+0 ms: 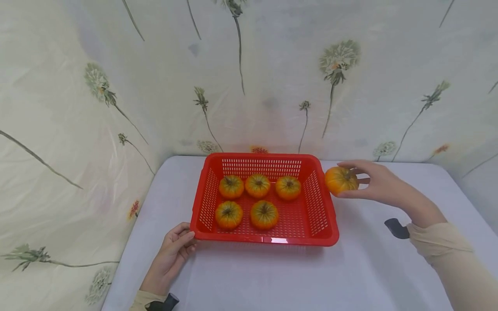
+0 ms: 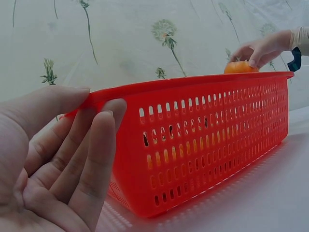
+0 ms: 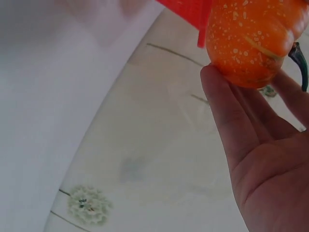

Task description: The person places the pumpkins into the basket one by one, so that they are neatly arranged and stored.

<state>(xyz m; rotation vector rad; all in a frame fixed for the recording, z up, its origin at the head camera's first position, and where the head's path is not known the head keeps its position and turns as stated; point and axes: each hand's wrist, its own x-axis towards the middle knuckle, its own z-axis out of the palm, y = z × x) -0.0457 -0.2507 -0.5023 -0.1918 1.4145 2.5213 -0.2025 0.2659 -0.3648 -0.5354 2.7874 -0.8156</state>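
A red plastic basket [image 1: 264,239] with slotted sides stands on the table, several small orange pumpkins [image 1: 264,214] inside it in two rows. My left hand [image 1: 173,252] grips the basket's near left corner, thumb on top of the rim and fingers underneath, as the left wrist view shows up close. Beyond the basket's right rim, my right hand [image 1: 375,183] holds another small pumpkin [image 1: 339,181] between thumb and fingers, at about rim height. That pumpkin [image 3: 256,38] shows pale speckles and a dark curved stem in the right wrist view.
The table [image 1: 249,280] wears a white cover. A pale cloth [image 1: 272,73] printed with dandelions hangs behind it and along the left side. Dark straps with camera mounts sit on both wrists, over beige sleeves [image 1: 447,250].
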